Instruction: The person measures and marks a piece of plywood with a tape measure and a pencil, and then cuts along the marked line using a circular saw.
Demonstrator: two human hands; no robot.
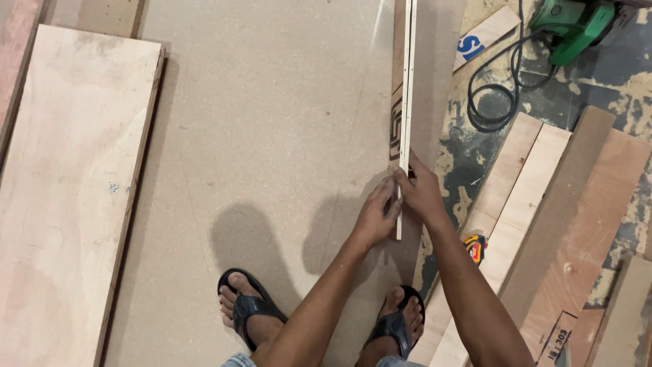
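Pale, cream-coloured and thin, the long strip (406, 88) lies along the right edge of a big brown board (272, 136) on the floor, running straight away from the person. Both hands meet at its near end. The left hand (375, 217) presses on the strip from the left, fingers curled over it, so its grip is clenched on the strip. The right hand (419, 192) pinches the same strip from the right, just above the left hand, fingertips touching it. The two hands touch each other there.

Below the grip, two feet in black sandals (248, 306) stand on the board. Just right of the right forearm lies a yellow and black tape measure (475, 247) between planks (523, 197). Farther right of the grip lie more reddish planks. Up and right of the grip sit a green power tool (574, 24) and its coiled black cable (492, 102) on the stained floor. Well left of the grip lies a wide plywood sheet (68, 190).
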